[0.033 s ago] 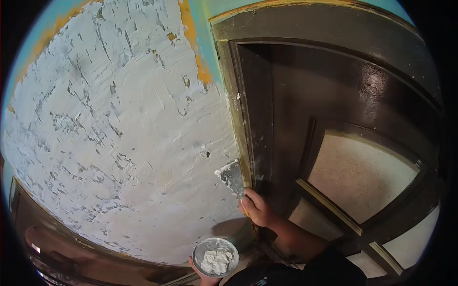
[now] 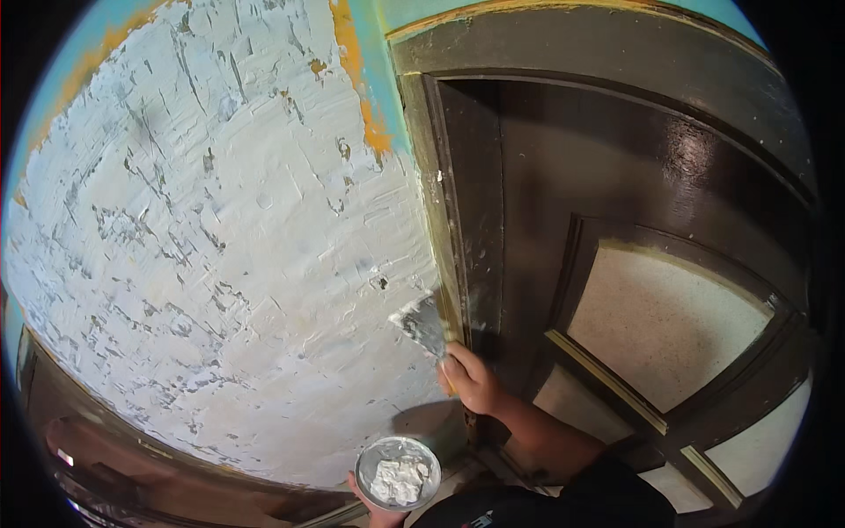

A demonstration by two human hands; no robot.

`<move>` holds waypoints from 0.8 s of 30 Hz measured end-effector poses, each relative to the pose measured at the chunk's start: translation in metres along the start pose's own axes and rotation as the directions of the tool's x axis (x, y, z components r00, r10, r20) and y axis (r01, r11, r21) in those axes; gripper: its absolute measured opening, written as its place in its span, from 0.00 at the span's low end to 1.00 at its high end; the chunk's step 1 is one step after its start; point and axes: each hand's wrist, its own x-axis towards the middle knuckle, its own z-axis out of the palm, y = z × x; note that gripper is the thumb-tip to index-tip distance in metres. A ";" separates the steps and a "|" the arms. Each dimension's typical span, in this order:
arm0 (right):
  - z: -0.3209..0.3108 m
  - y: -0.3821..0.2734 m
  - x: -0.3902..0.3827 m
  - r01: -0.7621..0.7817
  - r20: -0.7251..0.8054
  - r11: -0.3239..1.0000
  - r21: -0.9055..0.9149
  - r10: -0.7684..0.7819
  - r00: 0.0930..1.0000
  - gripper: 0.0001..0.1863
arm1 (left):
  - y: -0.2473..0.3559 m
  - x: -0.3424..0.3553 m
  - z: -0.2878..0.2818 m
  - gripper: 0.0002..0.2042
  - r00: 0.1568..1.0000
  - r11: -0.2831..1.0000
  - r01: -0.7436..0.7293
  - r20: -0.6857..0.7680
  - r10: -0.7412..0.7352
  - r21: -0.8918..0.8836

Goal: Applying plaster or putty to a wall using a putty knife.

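My right hand [image 2: 469, 378] is closed around the handle of a putty knife [image 2: 422, 326], whose broad blade carries white putty along its edge. The blade is at the plastered wall [image 2: 290, 229], close beside the door frame; whether it touches the surface I cannot tell. Low in the view, my left hand [image 2: 380, 514] holds a round metal bowl [image 2: 362, 493] from its left and underside. A lump of white putty [image 2: 400, 480] lies inside the bowl. The wall is coated white, with grey gouges and scrape marks showing through.
A dark brown door [image 2: 563, 158] with pale panels [image 2: 669, 326] stands to the right, edged by a worn wooden frame [image 2: 433, 194]. Turquoise paint and an orange strip [image 2: 352, 62] border the white coat above. Dark brown woodwork [image 2: 114, 431] runs along the lower left.
The putty knife has moved slightly left and up, and its blade has turned a little. The bowl and my left hand have stayed almost in place.
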 end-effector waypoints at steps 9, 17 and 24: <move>0.019 0.032 0.026 -0.058 -0.188 0.997 0.041 0.064 0.980 0.09 | -0.006 -0.003 -0.009 0.44 0.999 0.999 0.038 0.002 -0.038 0.011; 0.017 -0.037 0.062 0.033 -0.170 0.999 0.020 -0.029 0.985 0.11 | -0.006 -0.010 -0.005 0.42 0.999 0.995 0.041 -0.009 -0.042 -0.088; 0.021 0.056 -0.009 -0.121 -0.171 0.991 0.065 0.130 0.977 0.13 | 0.002 -0.004 -0.002 0.43 0.998 0.995 -0.047 -0.049 0.043 -0.084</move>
